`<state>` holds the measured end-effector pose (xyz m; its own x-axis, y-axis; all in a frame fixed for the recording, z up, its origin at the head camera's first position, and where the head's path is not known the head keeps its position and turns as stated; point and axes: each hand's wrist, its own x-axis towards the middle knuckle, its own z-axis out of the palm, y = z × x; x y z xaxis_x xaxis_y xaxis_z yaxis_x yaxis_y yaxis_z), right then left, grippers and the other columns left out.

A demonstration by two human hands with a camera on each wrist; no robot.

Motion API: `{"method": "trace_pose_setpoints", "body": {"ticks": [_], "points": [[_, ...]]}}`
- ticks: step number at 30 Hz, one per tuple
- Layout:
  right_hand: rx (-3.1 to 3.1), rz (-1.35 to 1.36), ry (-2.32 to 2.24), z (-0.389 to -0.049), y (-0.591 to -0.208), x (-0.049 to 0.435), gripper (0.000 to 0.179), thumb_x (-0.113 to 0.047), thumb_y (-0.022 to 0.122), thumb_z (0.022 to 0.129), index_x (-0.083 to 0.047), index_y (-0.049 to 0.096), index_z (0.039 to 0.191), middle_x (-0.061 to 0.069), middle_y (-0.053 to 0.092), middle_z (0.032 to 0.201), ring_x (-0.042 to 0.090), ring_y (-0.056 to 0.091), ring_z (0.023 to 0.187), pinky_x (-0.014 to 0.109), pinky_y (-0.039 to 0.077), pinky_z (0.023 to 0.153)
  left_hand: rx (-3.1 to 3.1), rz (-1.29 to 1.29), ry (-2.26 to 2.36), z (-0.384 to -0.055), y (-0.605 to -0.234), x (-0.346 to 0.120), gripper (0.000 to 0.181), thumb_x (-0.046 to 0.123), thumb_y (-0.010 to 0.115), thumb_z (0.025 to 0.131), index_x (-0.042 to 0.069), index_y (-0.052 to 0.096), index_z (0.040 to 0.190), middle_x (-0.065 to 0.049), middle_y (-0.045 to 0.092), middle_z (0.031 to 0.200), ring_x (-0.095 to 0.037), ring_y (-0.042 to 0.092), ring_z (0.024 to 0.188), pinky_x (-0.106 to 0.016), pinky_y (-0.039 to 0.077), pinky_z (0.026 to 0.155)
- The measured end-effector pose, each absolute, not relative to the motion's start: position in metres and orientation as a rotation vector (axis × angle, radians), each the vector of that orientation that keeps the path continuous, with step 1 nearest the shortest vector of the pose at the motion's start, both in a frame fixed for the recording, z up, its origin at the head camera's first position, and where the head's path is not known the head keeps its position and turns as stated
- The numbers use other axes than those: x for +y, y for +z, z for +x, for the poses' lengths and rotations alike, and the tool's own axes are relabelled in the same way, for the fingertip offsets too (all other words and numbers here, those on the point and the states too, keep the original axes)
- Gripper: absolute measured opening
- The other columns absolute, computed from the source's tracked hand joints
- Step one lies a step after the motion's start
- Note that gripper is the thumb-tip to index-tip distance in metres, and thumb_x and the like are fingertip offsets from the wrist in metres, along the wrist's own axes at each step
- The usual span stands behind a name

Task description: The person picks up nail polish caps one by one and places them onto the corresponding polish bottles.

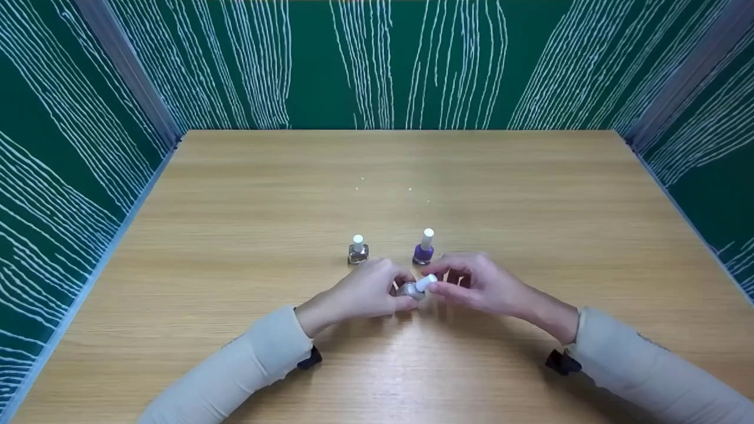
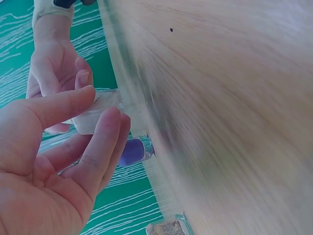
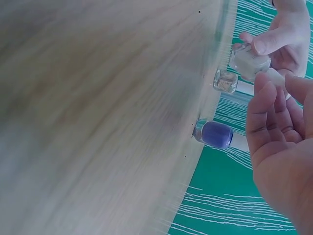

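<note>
My left hand (image 1: 366, 291) holds a bottle of whitish nail polish (image 1: 410, 291) by its glass body, tilted with its white cap (image 1: 425, 282) toward the right. In the left wrist view the bottle (image 2: 90, 117) sits between thumb and fingers, lifted off the table. At the cap, my right hand (image 1: 484, 284) pinches the end between thumb and fingertips; the right wrist view shows the cap (image 3: 276, 76) between them. Just beyond the hands stand a purple nail polish bottle (image 1: 423, 253) and a glittery brownish nail polish bottle (image 1: 358, 254), both upright with white caps.
The wooden table (image 1: 247, 194) carries a few tiny white specks farther back. Green walls (image 1: 318, 65) with white streaks enclose its back and sides. Dark straps (image 1: 563, 362) show at the sleeve cuffs.
</note>
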<state>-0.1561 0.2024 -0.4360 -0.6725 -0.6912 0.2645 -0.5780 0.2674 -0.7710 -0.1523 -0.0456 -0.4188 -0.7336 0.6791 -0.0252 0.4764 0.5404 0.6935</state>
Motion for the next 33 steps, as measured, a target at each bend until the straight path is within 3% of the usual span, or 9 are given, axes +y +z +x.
{"method": "trace_pose_setpoints", "body": {"ticks": [11,18,22,27,33], "points": [[2.497,-1.140,-1.294,-0.155,-0.433,0.201,0.024,-0.025,0.070,0.098,-0.010,0.073,0.116,-0.007,0.073,0.096,0.015,0.058,0.064,0.027,0.050,0.053,2.500,0.955,0.991,-0.152,-0.417,-0.046,0.010,0.019,0.079,0.090,0.012,0.078,0.098,0.009,0.067,0.078,-0.005,0.048,0.054,-0.019,0.036,0.047],[2.610,-1.086,-1.236,-0.154,-0.435,0.197,0.015,-0.032,0.070,0.097,-0.020,0.072,0.090,-0.012,0.063,0.074,0.010,0.050,0.057,0.022,0.040,0.047,2.506,0.943,0.990,-0.152,-0.415,-0.046,0.012,0.019,0.079,0.090,0.012,0.078,0.100,0.010,0.067,0.079,-0.005,0.049,0.055,-0.019,0.038,0.048],[2.632,-1.066,-1.257,-0.154,-0.438,0.195,0.029,-0.030,0.068,0.099,-0.022,0.061,0.072,-0.014,0.050,0.061,0.002,0.041,0.053,0.019,0.032,0.045,2.520,0.964,0.977,-0.151,-0.411,-0.045,0.016,0.019,0.078,0.090,0.010,0.079,0.104,0.009,0.067,0.081,-0.004,0.048,0.056,-0.019,0.038,0.050],[2.569,-0.939,-1.299,-0.152,-0.439,0.191,0.048,-0.025,0.059,0.104,-0.014,0.050,0.058,-0.015,0.040,0.050,-0.002,0.032,0.045,0.018,0.021,0.043,2.531,1.014,0.990,-0.150,-0.409,-0.044,0.015,0.019,0.079,0.090,0.008,0.078,0.100,0.007,0.065,0.079,-0.003,0.045,0.055,-0.018,0.036,0.050],[2.521,-0.788,-1.194,-0.152,-0.426,0.197,0.057,-0.038,0.046,0.109,-0.004,0.061,0.067,-0.002,0.052,0.051,0.006,0.043,0.044,0.021,0.032,0.041,2.533,1.057,1.024,-0.150,-0.410,-0.045,0.013,0.019,0.080,0.089,0.009,0.077,0.097,0.006,0.066,0.079,-0.002,0.045,0.057,-0.018,0.035,0.051]]}}
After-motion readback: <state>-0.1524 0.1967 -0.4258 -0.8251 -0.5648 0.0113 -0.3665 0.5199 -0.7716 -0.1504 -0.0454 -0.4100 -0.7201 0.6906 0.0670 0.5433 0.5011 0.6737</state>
